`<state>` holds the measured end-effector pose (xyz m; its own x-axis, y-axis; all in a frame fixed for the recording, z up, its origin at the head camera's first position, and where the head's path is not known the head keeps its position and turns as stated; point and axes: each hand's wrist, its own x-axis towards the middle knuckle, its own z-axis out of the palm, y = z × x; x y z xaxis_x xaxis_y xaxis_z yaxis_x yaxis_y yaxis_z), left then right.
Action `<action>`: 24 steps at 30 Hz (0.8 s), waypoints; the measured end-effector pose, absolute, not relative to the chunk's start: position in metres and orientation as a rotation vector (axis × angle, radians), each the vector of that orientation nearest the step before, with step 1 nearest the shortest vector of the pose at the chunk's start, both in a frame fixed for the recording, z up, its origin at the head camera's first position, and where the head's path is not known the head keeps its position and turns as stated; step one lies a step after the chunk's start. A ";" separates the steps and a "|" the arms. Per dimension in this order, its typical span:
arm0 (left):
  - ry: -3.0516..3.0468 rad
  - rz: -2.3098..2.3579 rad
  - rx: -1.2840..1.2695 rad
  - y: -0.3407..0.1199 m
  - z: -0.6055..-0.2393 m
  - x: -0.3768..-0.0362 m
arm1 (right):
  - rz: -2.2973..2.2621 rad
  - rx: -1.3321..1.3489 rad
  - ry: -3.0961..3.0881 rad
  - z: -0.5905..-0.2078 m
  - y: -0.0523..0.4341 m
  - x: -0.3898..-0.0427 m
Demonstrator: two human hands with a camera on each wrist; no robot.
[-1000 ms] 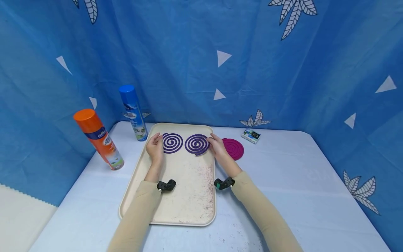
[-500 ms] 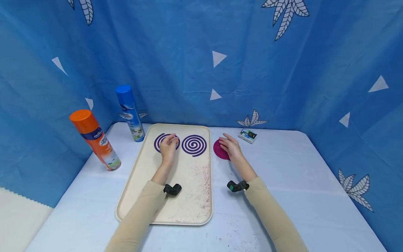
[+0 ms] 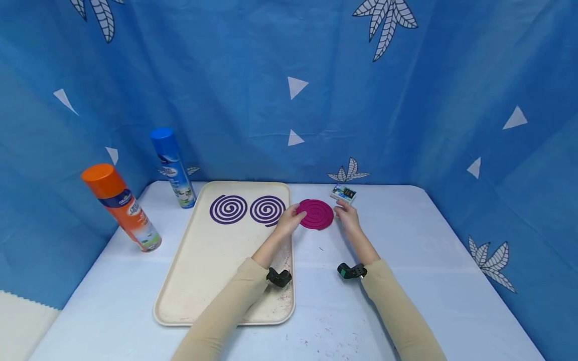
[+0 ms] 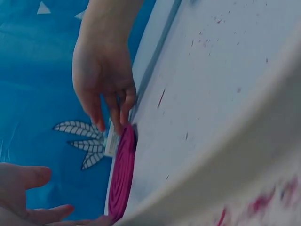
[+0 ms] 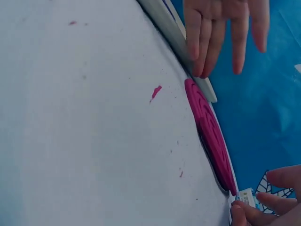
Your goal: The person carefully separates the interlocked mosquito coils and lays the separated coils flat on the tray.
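On my head cam the pink coil (image 3: 317,214) lies on the table (image 3: 433,260) just right of ctr, btwn both hands. L hand (image 3: 288,220) is at its left edge, fingers spread, thumb apart; R hand (image 3: 349,218) at its right edge, fingers apart & slightly bent; can't tell if R tips touch. Tray (image 3: 212,281) is left of ctr w/ 2 purple coils (image 3: 229,209) up top; box (image 3: 343,192) just above R hand; orange can (image 3: 121,206) & blue can (image 3: 173,168) far left.

Curtain (image 3: 226,100): I see blue behind and on both sides, with white leaves (image 3: 385,37) and triangles (image 3: 296,86).
Table (image 3: 429,240): I see a white top with round back corners.
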<state>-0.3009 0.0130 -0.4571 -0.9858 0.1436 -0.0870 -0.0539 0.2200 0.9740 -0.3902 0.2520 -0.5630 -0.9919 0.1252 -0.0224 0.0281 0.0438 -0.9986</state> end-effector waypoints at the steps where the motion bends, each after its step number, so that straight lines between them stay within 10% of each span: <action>1: 2.337 1.830 0.092 0.016 -0.457 -0.300 | 2.087 -0.154 -2.244 -0.581 0.259 -0.403; 13: 2.223 1.981 -0.052 0.026 -0.459 -0.297 | 1.911 -0.406 -2.418 -0.478 0.195 -0.326; 24: 2.164 2.025 -0.074 0.023 -0.467 -0.297 | 2.057 -0.573 -2.363 -0.469 0.202 -0.310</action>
